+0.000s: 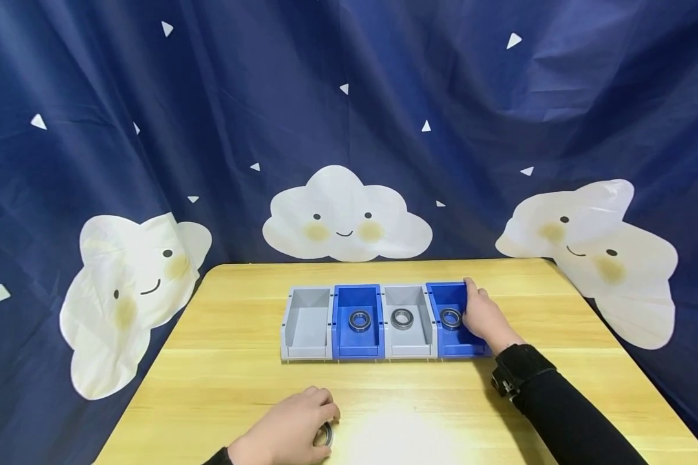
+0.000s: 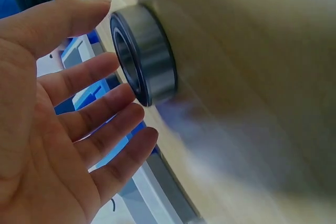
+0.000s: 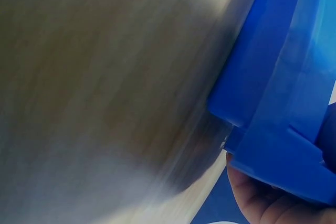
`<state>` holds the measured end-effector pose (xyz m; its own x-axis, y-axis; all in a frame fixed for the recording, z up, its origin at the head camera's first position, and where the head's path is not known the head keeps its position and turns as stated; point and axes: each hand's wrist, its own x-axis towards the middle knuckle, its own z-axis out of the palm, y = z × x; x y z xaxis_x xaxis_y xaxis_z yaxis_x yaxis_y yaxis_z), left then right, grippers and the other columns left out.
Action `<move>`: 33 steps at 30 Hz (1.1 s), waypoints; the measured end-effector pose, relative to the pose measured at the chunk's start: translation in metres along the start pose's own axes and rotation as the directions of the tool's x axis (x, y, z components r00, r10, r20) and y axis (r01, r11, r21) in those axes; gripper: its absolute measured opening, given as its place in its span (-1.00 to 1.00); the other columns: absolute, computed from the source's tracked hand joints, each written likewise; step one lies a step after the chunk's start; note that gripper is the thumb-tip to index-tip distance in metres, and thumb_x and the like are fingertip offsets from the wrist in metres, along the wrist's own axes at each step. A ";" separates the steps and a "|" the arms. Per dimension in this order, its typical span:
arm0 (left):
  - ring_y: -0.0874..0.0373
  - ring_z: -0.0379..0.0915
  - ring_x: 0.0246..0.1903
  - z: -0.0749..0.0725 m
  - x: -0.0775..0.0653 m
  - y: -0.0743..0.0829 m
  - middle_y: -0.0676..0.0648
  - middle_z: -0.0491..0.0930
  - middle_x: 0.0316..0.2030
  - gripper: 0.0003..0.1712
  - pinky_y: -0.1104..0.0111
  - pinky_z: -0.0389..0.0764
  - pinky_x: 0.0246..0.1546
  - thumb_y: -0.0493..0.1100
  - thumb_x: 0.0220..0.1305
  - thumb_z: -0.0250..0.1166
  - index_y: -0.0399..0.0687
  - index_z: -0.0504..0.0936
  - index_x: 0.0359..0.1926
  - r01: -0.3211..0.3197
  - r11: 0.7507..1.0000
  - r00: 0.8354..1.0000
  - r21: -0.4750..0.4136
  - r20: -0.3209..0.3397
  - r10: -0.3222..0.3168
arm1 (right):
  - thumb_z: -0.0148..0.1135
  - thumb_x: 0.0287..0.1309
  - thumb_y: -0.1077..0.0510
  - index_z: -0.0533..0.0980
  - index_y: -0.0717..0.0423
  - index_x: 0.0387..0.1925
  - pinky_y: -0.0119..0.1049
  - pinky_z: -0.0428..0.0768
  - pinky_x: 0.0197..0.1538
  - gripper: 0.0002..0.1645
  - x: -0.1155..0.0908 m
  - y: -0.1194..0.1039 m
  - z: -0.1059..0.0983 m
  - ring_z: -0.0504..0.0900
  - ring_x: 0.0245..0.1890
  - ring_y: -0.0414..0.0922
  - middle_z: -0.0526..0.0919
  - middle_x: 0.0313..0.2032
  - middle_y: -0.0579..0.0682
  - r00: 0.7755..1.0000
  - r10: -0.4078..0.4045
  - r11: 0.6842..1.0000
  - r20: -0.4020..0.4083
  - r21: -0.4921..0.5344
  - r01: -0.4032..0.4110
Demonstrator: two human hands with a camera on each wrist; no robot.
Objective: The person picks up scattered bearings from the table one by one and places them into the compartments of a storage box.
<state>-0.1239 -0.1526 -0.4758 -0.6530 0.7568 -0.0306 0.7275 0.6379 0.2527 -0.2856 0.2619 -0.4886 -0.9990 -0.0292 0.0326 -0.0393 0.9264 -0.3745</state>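
My left hand [image 1: 293, 423] is low over the front of the table, its fingers spread loosely around a ball bearing [image 2: 155, 51]. In the left wrist view the bearing lies between thumb and fingers; the thumb tip looks apart from its rim, and whether the fingertips touch it I cannot tell. My right hand [image 1: 486, 318] grips the right side wall of the rightmost blue bin [image 1: 462, 349], with fingers curled at its edge [image 3: 283, 177] in the right wrist view. Inside that bin lies another bearing [image 1: 443, 319].
Left of that bin, joined in one row, stand a grey bin [image 1: 410, 351] and a blue bin [image 1: 357, 352], each with a bearing [image 1: 394, 319] inside, then a grey bin [image 1: 308, 323] with none visible. The wooden table [image 1: 221, 368] ends at a dark blue curtain [image 1: 471, 64] with cloud prints.
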 end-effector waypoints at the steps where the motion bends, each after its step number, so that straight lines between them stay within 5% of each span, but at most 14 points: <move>1: 0.35 0.28 -0.26 0.001 0.000 0.001 0.24 0.42 -0.21 -0.70 0.51 0.45 -0.27 0.03 0.13 0.43 0.16 0.62 -0.12 0.000 1.000 1.000 -0.009 0.009 0.000 | 0.12 0.13 0.38 -0.06 0.43 0.46 0.25 0.55 0.02 -0.08 0.000 0.000 0.000 0.56 -0.12 0.32 0.34 0.11 0.64 1.000 0.001 1.000 0.002 -0.002 -0.001; 26: 0.38 0.19 -0.37 0.005 -0.004 0.000 0.26 0.33 -0.36 -0.84 0.61 0.33 -0.38 -0.16 0.14 0.42 0.17 0.61 -0.28 -0.065 0.998 0.998 -0.025 -0.023 0.064 | 0.11 0.16 0.38 -0.08 0.41 0.48 0.27 0.53 0.07 -0.07 -0.002 -0.001 0.000 0.55 -0.09 0.33 0.31 0.14 0.64 0.999 0.034 0.999 0.015 0.007 -0.034; 33: 0.37 0.20 -0.38 0.004 -0.002 0.000 0.25 0.34 -0.37 -0.82 0.59 0.35 -0.38 -0.14 0.10 0.44 0.16 0.61 -0.29 -0.042 0.998 0.999 -0.037 0.012 0.043 | 0.11 0.16 0.37 -0.07 0.41 0.48 0.26 0.53 0.07 -0.08 0.001 -0.001 0.001 0.55 -0.08 0.32 0.31 0.13 0.63 0.999 0.028 1.000 0.016 -0.002 -0.028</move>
<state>-0.1217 -0.1542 -0.4795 -0.6187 0.7849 -0.0318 0.7460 0.5998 0.2894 -0.2870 0.2607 -0.4893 -0.9999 -0.0094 0.0073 -0.0115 0.9275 -0.3736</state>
